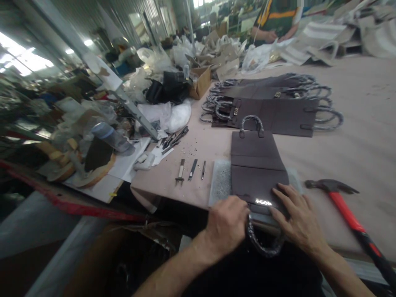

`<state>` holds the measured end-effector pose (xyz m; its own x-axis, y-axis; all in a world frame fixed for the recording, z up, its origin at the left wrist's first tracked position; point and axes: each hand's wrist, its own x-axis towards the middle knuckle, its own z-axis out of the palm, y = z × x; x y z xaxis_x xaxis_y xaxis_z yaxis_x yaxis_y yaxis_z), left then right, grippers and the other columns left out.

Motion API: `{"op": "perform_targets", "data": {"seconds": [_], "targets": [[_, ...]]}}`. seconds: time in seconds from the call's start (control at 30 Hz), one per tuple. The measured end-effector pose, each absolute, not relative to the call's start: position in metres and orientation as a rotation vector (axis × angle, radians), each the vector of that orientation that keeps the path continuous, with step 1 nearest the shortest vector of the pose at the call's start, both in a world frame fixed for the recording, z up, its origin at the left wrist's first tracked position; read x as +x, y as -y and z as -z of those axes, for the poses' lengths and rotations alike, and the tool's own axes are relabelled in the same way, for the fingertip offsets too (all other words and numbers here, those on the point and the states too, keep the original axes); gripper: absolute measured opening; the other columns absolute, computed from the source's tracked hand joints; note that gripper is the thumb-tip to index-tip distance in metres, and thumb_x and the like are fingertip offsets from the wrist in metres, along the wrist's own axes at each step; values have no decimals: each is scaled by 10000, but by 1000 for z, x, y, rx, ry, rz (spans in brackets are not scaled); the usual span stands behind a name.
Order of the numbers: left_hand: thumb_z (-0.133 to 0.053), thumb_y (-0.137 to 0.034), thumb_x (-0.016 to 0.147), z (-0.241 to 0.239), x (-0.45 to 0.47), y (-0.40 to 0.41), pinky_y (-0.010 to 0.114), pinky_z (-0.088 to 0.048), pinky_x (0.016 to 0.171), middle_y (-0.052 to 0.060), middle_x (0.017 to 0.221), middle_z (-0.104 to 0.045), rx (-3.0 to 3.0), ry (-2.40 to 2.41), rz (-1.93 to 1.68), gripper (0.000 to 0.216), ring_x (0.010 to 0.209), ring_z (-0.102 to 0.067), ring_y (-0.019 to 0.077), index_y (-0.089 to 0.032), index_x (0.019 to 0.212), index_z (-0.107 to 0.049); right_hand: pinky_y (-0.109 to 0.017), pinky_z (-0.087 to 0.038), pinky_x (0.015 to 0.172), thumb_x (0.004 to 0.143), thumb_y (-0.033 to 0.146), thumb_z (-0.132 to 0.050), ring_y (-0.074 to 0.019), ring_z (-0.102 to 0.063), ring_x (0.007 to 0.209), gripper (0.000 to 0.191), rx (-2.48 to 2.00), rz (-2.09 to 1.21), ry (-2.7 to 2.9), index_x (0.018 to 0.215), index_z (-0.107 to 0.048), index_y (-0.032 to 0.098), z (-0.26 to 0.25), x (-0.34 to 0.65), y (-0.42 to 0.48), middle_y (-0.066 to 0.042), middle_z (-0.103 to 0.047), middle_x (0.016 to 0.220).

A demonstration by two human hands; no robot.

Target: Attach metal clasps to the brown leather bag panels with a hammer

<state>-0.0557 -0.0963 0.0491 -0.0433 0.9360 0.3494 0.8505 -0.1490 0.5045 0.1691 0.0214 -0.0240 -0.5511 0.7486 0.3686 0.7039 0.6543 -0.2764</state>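
Note:
A dark brown leather handbag panel (258, 165) lies over a pale board (220, 183) at the table's front edge. It has a shiny metal clasp (263, 202) and a plastic-wrapped handle at each end; the near handle (266, 249) hangs past the edge. My left hand (227, 220) is closed at the panel's near left corner, its fingertips partly hidden. On the near right side, my right hand (298, 216) rests with fingers spread against the leather. Left of the board lie slim metal tools, among them a punch (203, 170). A red-handled hammer (346, 210) lies to the right.
More handbag panels (278, 113) are stacked farther back. A cardboard box (200, 82), plastic bags and a pile of metal tools (175, 140) sit at the left. A metal post (133, 109) slants up there. Across the table stands another person (276, 22).

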Motion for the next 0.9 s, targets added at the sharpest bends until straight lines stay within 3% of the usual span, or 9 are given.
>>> {"op": "perform_targets", "data": {"seconds": [0.13,0.2,0.37,0.47,0.57,0.7,0.8,0.9], "targets": [[-551,-263,957,-53,-181,63,374,-543,851,165,1128,-722,1429,-2679,-492,217,1003,-704,281,-162,1077,-701,-627,-353,1145,987,472,-408,-388,-481,1395,493,-1144,-99,2411,1344,-585,183,23,167,-22,-155,-547,1474],[-549,-364,962,-49,-230,52,372,-528,883,184,1162,-726,1174,-2735,-197,293,1075,-697,295,-156,1089,-712,-627,-365,1135,983,480,-406,-391,-490,1385,496,-1140,-88,2414,1333,-592,181,22,167,-22,-161,-551,1468],[-694,-489,823,-35,-274,44,329,-527,844,177,1039,-776,1071,-2645,-1,345,1046,-723,299,-167,935,-745,-629,-363,1130,979,470,-422,-391,-500,1371,486,-1133,-103,2411,1333,-595,185,22,165,-24,-169,-560,1446],[-741,-452,758,-30,-275,37,342,-536,837,203,1034,-772,1049,-2617,43,340,1063,-723,328,-151,916,-746,-628,-363,1125,968,466,-446,-393,-499,1367,487,-1143,-118,2392,1345,-590,193,22,164,-23,-170,-557,1447],[-764,-350,705,-30,-278,31,348,-552,769,174,840,-770,1047,-2545,72,208,944,-746,334,-154,764,-729,-618,-352,1133,955,445,-470,-387,-474,1385,486,-1154,-161,2380,1348,-589,184,19,162,-19,-173,-540,1467],[-791,-325,635,-31,-288,36,309,-525,548,70,523,-630,932,-2392,-214,250,582,-681,254,-165,560,-615,-614,-306,1166,923,398,-510,-372,-446,1410,498,-1209,-240,2391,1360,-584,173,13,161,-12,-172,-518,1493],[-813,-415,590,-32,-284,47,266,-525,510,37,583,-646,831,-2154,-718,332,547,-635,181,-152,618,-612,-598,-272,1190,907,377,-533,-361,-415,1435,506,-1264,-291,2388,1363,-583,164,10,158,-9,-168,-505,1506],[-878,-435,526,-35,-251,55,261,-562,582,45,724,-709,744,-1812,-1261,443,631,-661,161,-130,754,-651,-587,-243,1207,905,376,-545,-354,-393,1452,505,-1288,-327,2376,1362,-584,166,9,159,-9,-162,-494,1518]]}}
